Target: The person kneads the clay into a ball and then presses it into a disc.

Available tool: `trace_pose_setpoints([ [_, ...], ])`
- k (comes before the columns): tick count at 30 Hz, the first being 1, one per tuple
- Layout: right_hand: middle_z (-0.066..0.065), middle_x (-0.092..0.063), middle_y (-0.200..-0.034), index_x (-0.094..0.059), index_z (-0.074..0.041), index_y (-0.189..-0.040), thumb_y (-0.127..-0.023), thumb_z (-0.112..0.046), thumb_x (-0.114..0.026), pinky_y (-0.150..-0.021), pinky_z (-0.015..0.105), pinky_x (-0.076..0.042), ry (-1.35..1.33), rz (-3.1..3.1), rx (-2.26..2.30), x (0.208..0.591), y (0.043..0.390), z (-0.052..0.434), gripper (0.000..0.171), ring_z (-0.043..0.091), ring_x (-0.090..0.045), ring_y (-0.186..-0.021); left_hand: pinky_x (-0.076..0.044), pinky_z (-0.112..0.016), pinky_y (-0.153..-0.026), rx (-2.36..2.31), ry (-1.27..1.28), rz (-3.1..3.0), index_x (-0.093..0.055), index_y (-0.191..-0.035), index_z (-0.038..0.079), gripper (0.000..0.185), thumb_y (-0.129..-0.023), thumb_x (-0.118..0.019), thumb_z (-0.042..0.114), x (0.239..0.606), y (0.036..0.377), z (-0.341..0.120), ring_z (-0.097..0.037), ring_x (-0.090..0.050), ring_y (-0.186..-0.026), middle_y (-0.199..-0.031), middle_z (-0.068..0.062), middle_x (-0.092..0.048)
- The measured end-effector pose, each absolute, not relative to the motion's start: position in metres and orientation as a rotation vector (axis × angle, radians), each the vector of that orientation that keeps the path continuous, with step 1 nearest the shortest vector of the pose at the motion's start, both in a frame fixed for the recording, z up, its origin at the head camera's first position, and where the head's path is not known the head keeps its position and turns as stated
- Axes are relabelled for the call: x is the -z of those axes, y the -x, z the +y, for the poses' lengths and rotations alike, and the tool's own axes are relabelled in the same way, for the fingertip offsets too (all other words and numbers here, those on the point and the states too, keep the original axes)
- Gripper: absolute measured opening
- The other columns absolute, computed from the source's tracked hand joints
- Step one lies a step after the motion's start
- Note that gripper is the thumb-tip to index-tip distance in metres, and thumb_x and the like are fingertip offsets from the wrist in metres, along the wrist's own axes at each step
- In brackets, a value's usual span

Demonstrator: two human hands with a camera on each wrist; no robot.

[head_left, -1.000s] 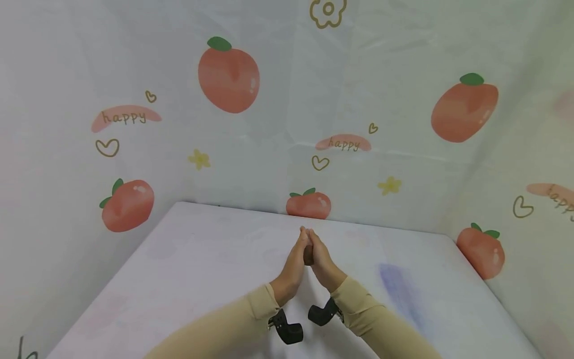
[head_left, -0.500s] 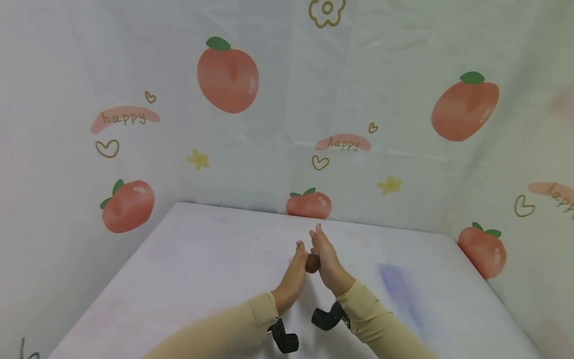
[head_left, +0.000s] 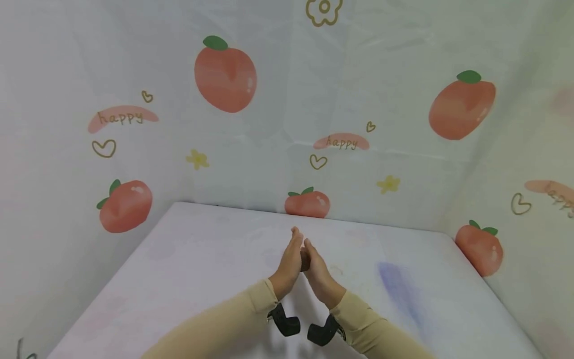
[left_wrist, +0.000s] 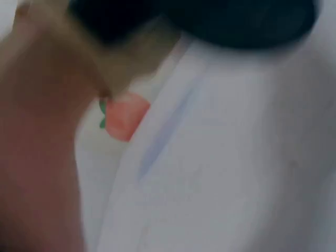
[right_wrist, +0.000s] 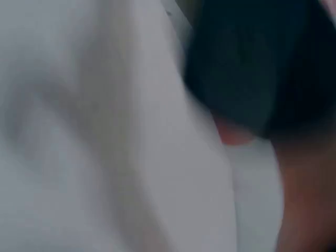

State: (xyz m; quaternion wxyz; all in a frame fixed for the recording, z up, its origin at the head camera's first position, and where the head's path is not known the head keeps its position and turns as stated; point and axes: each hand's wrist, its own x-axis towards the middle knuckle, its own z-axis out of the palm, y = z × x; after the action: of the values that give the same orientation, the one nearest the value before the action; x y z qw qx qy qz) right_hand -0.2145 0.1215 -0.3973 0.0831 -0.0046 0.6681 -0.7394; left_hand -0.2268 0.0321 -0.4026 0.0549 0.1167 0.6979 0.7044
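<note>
Pressing small brown lump point(head_left: 305, 260) between flat palms: left hand point(head_left: 289, 263), right hand point(head_left: 317, 272), fingers straight, above table point(head_left: 188, 259).

Improvised recording booth, not a furnished room. A white table point(head_left: 202, 259) with faint purple stains is enclosed at far, left and right by hung cloth backdrop point(head_left: 278, 99) printed with peaches point(head_left: 225, 75), hearts, flowers and the word "happy". Black wrist-camera mounts point(head_left: 287, 324) show near the sleeves.
</note>
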Motion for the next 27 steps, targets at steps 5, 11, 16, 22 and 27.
trace_pose_setpoints([
  [5, 0.027, -0.030, -0.150, -0.024, 0.009, -0.148, -0.105, -0.046, -0.018, -0.118, 0.054, -0.016, 0.083, 1.997, 2.155, 0.389, 0.206, 0.113, 0.070, 0.038, -0.027, -0.141, 0.001, -0.051, -0.120, -2.155, -0.220, 2.103, -0.002, -0.153, -0.001, 0.067, -0.106, -0.022, 0.041, 0.412, 0.233, 0.028, -0.028, 0.006, -0.150, -0.163, -0.011, 0.002],
  [11, 0.018, -0.004, -0.162, 0.004, -0.003, -0.155, -0.104, -0.049, -0.020, -0.119, 0.055, 0.003, 0.025, 2.054, 2.222, 0.373, 0.223, 0.126, 0.073, 0.034, 0.005, -0.149, 0.003, -0.055, -0.119, -2.084, -0.339, 2.067, 0.000, -0.153, -0.001, 0.066, -0.106, -0.021, 0.040, 0.416, 0.213, 0.034, -0.030, 0.008, -0.149, -0.162, -0.012, 0.005],
  [16, 0.015, -0.004, -0.163, 0.004, -0.007, -0.156, -0.104, -0.049, -0.020, -0.120, 0.053, 0.002, 0.000, 2.108, 2.165, 0.369, 0.235, 0.132, 0.071, 0.035, 0.004, -0.149, 0.003, -0.056, -0.118, -2.112, -0.357, 2.014, 0.001, -0.154, 0.002, 0.071, -0.105, -0.021, 0.047, 0.413, 0.201, 0.039, -0.030, 0.009, -0.149, -0.163, -0.011, 0.005],
  [22, 0.021, -0.015, -0.159, -0.013, 0.003, -0.153, -0.104, -0.049, -0.019, -0.118, 0.057, 0.000, -0.005, 2.092, 2.125, 0.381, 0.235, 0.132, 0.072, 0.036, -0.004, -0.149, 0.004, -0.054, -0.119, -2.179, -0.458, 1.997, 0.004, -0.154, 0.005, 0.067, -0.105, -0.014, 0.046, 0.401, 0.206, 0.037, -0.026, 0.011, -0.149, -0.163, -0.007, 0.008],
  [27, 0.000, -0.057, -0.085, -0.054, 0.000, -0.106, -0.105, -0.045, -0.020, -0.114, 0.053, -0.020, -0.011, 2.049, 2.180, 0.391, 0.225, 0.128, 0.056, 0.017, -0.049, -0.097, 0.001, -0.053, -0.120, -2.197, -0.448, 2.012, 0.004, -0.154, 0.006, 0.067, -0.105, -0.013, 0.048, 0.395, 0.217, 0.034, -0.022, 0.009, -0.149, -0.163, -0.005, 0.007],
])
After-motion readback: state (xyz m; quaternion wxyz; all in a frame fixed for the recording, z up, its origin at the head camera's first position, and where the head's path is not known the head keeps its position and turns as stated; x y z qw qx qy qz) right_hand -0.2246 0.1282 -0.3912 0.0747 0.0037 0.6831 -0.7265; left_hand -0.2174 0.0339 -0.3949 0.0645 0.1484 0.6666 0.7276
